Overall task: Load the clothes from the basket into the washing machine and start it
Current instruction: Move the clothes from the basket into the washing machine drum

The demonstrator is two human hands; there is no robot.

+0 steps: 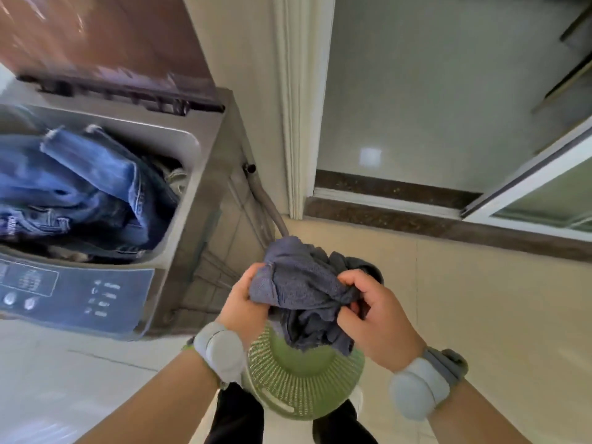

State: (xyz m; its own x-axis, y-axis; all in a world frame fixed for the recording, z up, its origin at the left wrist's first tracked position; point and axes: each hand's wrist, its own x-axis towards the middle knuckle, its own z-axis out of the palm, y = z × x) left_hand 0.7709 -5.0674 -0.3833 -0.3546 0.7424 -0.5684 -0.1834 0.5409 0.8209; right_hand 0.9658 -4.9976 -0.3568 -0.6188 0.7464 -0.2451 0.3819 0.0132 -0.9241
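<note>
Washer: top-loader washing machine (179,200) on your left, lid (96,36) up, control panel (73,296) facing you.
Door frame: white door frame (298,107) just behind the washer's right corner.
Jeans: blue jeans (80,187) heaped in the drum, up to the rim.
Basket: green perforated basket (304,379) directly below your hands, close to your legs.
Garment: grey garment (304,283) bunched between both hands, right of the washer, outside the drum, lower folds hanging over the basket.
Hose: grey hose (272,209) down the washer's side, behind the garment.
Left hand: your left hand (243,302) grips the bundle's left edge, fingers curled underneath.
Right hand: your right hand (374,312) pinches the right-side folds, fingers dug into cloth.
</note>
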